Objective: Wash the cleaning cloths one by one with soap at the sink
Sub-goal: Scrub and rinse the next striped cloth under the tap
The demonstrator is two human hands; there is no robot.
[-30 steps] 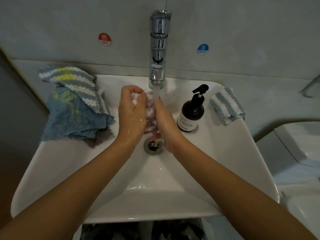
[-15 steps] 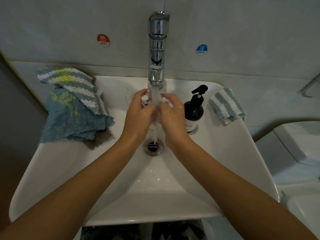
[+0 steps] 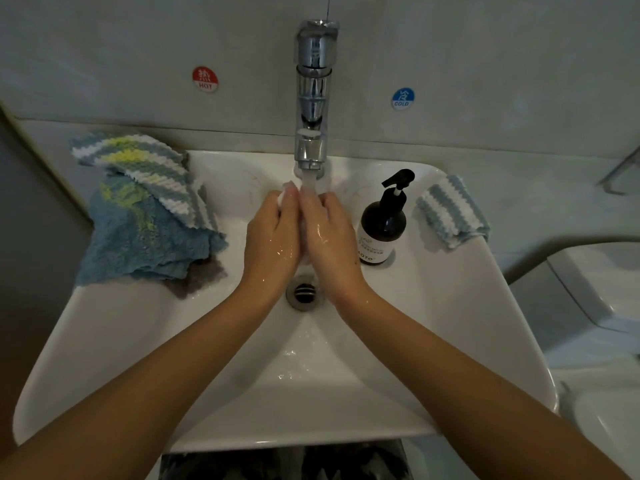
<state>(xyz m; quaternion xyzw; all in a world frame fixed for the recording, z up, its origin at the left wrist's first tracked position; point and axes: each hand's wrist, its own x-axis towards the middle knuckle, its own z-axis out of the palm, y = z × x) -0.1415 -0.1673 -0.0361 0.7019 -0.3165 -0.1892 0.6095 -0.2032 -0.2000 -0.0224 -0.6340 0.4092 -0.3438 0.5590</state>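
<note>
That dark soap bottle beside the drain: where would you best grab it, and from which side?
Grip the soap bottle round its wide dark body, below the pump. It stands upright on the sink ledge, nozzle pointing right. Come from the front, where the ledge lies open; the right hand crowds its left side.

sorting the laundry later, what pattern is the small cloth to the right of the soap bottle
Blue-grey and white stripes on the small cloth, seen in the head view, the only one here.

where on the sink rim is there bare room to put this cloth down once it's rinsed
Bare rim runs from the soap bottle and striped cloth toward the near right corner. The near left rim below the cloth pile is bare too. The back left corner is crowded, and both hands fill the spot under the tap.
</note>
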